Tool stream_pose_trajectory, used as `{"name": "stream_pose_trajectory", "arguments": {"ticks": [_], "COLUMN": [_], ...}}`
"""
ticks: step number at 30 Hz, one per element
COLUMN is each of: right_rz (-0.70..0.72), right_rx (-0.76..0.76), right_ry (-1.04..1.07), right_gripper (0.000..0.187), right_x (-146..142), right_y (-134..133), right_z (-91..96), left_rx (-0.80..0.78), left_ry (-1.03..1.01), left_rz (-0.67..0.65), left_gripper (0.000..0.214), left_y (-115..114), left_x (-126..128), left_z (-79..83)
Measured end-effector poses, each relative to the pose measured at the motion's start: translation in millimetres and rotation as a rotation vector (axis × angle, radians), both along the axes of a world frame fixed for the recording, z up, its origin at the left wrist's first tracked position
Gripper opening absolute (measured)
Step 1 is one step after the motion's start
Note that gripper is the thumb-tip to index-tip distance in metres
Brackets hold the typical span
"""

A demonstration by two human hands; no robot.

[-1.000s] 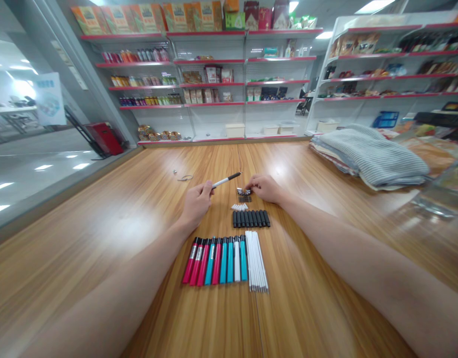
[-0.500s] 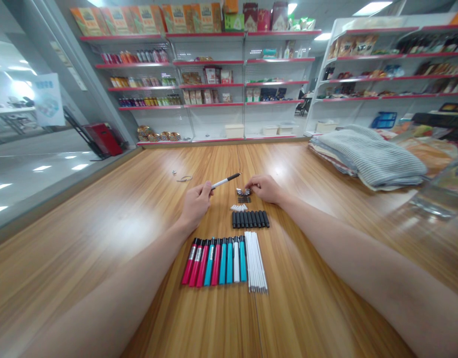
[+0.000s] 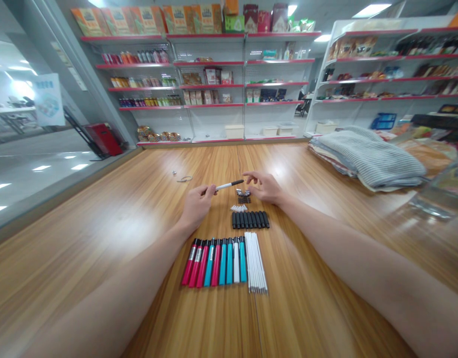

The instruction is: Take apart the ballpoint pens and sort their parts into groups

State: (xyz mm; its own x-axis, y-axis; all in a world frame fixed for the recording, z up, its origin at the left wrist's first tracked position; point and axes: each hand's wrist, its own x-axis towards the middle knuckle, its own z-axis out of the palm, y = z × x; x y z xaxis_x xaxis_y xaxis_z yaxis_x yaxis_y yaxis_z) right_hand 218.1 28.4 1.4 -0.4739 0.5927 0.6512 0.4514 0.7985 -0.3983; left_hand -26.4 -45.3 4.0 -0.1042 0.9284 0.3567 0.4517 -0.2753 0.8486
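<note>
Left hand (image 3: 197, 205) pinches a slim black-and-white plastic pen (image 3: 228, 186) between thumb and fingers, the pen almost level with its black end pointing right, toward the other hand and out past the left fingertips. Right hand (image 3: 262, 188) is open, fingers loosely spread and curved, holding nothing, close above a small heap of shiny metal pieces (image 3: 243, 193); contact with the heap looks absent, but hard to tell at this size. Good handling here: firm pinch, pen kept steady, right fingertips (image 3: 245, 175) light so the tiny parts do not scatter. Pen looks thin and smooth, white barrel, dark end; finer detail too small to tell. Just below the hands lie small white pieces (image 3: 236, 208), then a neat row of black caps (image 3: 250, 220). Nearer the left wrist, pink and teal pen barrels (image 3: 214, 261) lie side by side, with thin white rods (image 3: 256, 262) right beside them, all on a light wooden table (image 3: 102, 223). Folded grey striped cloth (image 3: 366, 156) sits well right of the right hand.
</note>
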Motion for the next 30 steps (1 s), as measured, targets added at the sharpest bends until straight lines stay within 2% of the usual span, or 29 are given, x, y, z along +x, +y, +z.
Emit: {"name": "stream_pose_trajectory", "arguments": {"ticks": [2,5,9,14,23,30], "right_rz": [0.035,0.048,-0.017,-0.112,-0.147,-0.165], "right_rx": [0.030,0.079,0.129,0.131,0.133,0.194], "right_ry": [0.004,-0.058,-0.132,-0.160,-0.174,-0.197], "right_gripper": [0.044,0.016,0.029,0.034,0.039,0.038], "right_x": [-3,-10,-15,-14,-13,-14], "right_y": [-6,-11,-10,-7,-6,-6], "right_z": [4.1,5.4,2.0,0.2,-0.9,1.9], "left_rx": [0.052,0.122,0.122,0.097,0.137,0.072], "left_ry": [0.105,0.190,0.149,0.152,0.291,0.226], "left_rz": [0.013,-0.008,-0.052,-0.039,-0.013,-0.088], "left_gripper": [0.038,0.034,0.033,0.032,0.038,0.047], "left_y": [0,-1,-1,0,-7,-6], "left_x": [0,1,1,0,5,5], "left_z": [0.7,1.2,0.7,-0.3,6.0,4.9]}}
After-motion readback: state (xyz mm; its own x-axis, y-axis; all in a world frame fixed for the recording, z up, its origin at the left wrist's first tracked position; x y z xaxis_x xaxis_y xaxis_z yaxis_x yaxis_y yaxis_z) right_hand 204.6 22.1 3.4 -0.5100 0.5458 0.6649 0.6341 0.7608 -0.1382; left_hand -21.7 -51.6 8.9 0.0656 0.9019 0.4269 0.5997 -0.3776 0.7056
